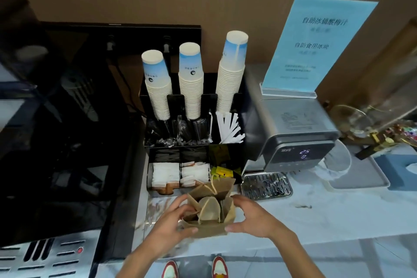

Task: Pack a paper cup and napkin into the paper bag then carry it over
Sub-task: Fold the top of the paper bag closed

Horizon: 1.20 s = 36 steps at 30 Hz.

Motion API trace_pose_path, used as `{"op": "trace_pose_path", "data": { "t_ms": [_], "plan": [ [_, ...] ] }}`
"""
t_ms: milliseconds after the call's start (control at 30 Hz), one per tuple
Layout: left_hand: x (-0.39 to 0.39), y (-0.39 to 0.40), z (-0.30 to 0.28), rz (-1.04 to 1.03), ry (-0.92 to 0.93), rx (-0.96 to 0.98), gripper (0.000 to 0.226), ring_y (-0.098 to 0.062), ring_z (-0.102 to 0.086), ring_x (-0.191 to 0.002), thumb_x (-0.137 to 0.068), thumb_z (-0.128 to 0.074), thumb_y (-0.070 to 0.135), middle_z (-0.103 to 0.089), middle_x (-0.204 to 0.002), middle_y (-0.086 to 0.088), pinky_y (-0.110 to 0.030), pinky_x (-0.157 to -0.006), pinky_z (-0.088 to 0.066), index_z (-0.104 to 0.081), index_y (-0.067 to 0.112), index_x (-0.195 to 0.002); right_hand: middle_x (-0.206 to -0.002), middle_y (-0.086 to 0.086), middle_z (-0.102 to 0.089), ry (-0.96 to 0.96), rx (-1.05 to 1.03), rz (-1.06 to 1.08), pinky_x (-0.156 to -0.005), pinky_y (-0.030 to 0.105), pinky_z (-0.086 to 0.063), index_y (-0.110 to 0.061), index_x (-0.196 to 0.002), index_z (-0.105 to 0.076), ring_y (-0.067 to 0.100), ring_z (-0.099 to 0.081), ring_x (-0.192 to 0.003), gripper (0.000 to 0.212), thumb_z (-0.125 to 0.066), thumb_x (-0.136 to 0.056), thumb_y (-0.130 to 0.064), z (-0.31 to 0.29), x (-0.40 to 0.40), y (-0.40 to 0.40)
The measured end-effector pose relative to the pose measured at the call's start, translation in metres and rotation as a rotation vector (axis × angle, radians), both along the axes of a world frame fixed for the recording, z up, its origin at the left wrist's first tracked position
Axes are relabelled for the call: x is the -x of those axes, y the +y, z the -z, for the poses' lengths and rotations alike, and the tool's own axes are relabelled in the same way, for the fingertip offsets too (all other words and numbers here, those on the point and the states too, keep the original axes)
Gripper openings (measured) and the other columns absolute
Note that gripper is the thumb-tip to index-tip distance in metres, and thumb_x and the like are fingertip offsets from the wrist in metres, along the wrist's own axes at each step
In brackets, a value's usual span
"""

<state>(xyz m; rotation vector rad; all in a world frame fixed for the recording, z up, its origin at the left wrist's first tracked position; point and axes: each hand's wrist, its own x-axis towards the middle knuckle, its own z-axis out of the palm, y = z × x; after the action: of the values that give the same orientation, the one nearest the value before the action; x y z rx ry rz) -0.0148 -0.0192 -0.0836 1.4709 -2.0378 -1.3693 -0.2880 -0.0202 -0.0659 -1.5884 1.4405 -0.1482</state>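
Note:
A brown paper bag (211, 227) with twine handles stands open on the counter near its front edge. My left hand (174, 224) grips its left side with fingers at the rim. My right hand (255, 219) holds its right side, thumb along the bottom. Three stacks of upside-down white and blue paper cups (191, 83) rise from a black organizer (235, 153) just behind the bag. White folded napkins or packets (165, 175) fill the organizer's front compartments. The bag's inside is dark, and I cannot tell what it contains.
A grey water dispenser (293, 133) with a drip tray (266, 185) stands to the right, a blue sign (316, 45) on top. A black machine (56, 119) fills the left. A grey tray (358, 176) and glass jars (352, 119) sit far right.

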Motion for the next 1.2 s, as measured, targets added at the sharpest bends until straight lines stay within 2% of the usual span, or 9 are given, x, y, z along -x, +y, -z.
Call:
{"op": "trace_pose_path", "data": {
  "t_ms": [100, 267, 367, 567, 667, 733, 933, 1033, 1200],
  "plan": [
    [-0.002, 0.002, 0.001, 0.010, -0.017, 0.027, 0.039, 0.035, -0.022, -0.118, -0.083, -0.076, 0.031, -0.022, -0.127, 0.061, 0.008, -0.096, -0.017, -0.054, 0.058, -0.101, -0.131, -0.010, -0.052, -0.016, 0.103, 0.020, -0.087, 0.008, -0.040, -0.032, -0.115, -0.065, 0.008, -0.051, -0.120, 0.036, -0.072, -0.081, -0.039, 0.002, -0.008, 0.003],
    [-0.008, 0.001, 0.008, -0.037, 0.023, 0.024, 0.029, 0.023, -0.034, -0.124, -0.082, -0.077, 0.029, -0.041, -0.133, 0.046, -0.007, -0.107, -0.021, -0.067, 0.040, -0.107, -0.153, -0.018, -0.022, -0.016, 0.082, 0.052, -0.119, 0.039, -0.022, -0.046, -0.114, -0.063, 0.006, -0.016, -0.142, 0.035, -0.071, -0.080, -0.042, 0.008, -0.011, 0.011],
    [-0.005, 0.000, 0.004, -0.077, 0.040, 0.033, 0.030, 0.019, -0.044, -0.117, -0.081, -0.079, 0.022, -0.049, -0.123, 0.046, 0.003, -0.090, -0.029, -0.066, 0.043, -0.097, -0.145, -0.017, -0.038, -0.054, 0.056, 0.036, -0.114, 0.032, -0.029, -0.039, -0.114, -0.065, 0.009, -0.033, -0.136, 0.039, -0.074, -0.076, -0.041, 0.010, -0.022, 0.010],
    [0.006, 0.000, 0.006, -0.191, -0.014, 0.075, 0.034, 0.000, -0.057, -0.108, -0.075, -0.083, 0.018, -0.057, -0.117, 0.027, -0.024, -0.088, -0.051, -0.064, 0.037, -0.095, -0.124, -0.010, -0.061, -0.060, 0.027, 0.135, -0.094, 0.015, -0.045, -0.030, -0.120, -0.062, 0.005, -0.057, -0.111, 0.042, -0.073, -0.079, -0.026, 0.020, -0.039, 0.011],
    [0.008, 0.000, 0.006, -0.331, 0.011, 0.063, 0.040, 0.002, -0.064, -0.081, -0.075, -0.083, 0.015, -0.064, -0.096, 0.018, -0.014, -0.063, -0.051, -0.054, 0.040, -0.086, -0.117, -0.014, -0.065, -0.094, 0.098, 0.223, -0.080, 0.001, -0.042, -0.025, -0.102, -0.076, -0.006, -0.059, -0.098, 0.022, -0.074, -0.081, -0.017, 0.022, -0.040, 0.015],
    [0.008, 0.001, 0.007, -0.412, 0.088, 0.032, 0.048, 0.003, -0.066, -0.068, -0.078, -0.081, 0.010, -0.068, -0.085, 0.012, -0.015, -0.053, -0.052, -0.049, 0.044, -0.089, -0.111, -0.017, -0.069, -0.173, 0.118, 0.327, -0.078, 0.004, -0.045, -0.022, -0.093, -0.079, -0.006, -0.061, -0.096, 0.019, -0.075, -0.080, -0.009, 0.022, -0.040, 0.019],
    [0.002, 0.002, 0.011, -0.473, 0.300, -0.065, 0.081, -0.017, -0.067, -0.079, -0.078, -0.077, -0.004, -0.072, -0.080, -0.005, -0.026, -0.073, -0.056, -0.039, 0.050, -0.127, -0.079, 0.004, -0.076, -0.341, 0.006, 0.661, -0.078, 0.037, -0.055, -0.008, -0.081, -0.063, 0.019, -0.065, -0.072, 0.020, -0.078, -0.073, 0.002, 0.021, -0.042, 0.025],
    [-0.001, 0.003, 0.015, -0.501, 0.343, -0.088, 0.070, -0.014, -0.067, -0.077, -0.082, -0.076, 0.004, -0.070, -0.069, -0.003, -0.029, -0.079, -0.053, -0.042, 0.041, -0.130, -0.080, 0.003, -0.078, -0.446, -0.016, 0.723, -0.076, 0.028, -0.052, -0.012, -0.081, -0.038, 0.017, -0.063, -0.072, 0.039, -0.074, -0.078, 0.003, 0.023, -0.042, 0.028],
    [0.000, 0.004, 0.010, -0.529, 0.370, -0.079, 0.044, -0.022, -0.068, -0.076, -0.095, -0.062, 0.014, -0.077, -0.085, -0.006, -0.033, -0.068, -0.053, -0.045, 0.045, -0.122, -0.085, 0.001, -0.077, -0.438, 0.092, 0.672, -0.076, 0.023, -0.048, -0.026, -0.090, -0.041, 0.013, -0.059, -0.073, 0.034, -0.070, -0.086, -0.009, 0.024, -0.046, 0.031]
  ]
}}
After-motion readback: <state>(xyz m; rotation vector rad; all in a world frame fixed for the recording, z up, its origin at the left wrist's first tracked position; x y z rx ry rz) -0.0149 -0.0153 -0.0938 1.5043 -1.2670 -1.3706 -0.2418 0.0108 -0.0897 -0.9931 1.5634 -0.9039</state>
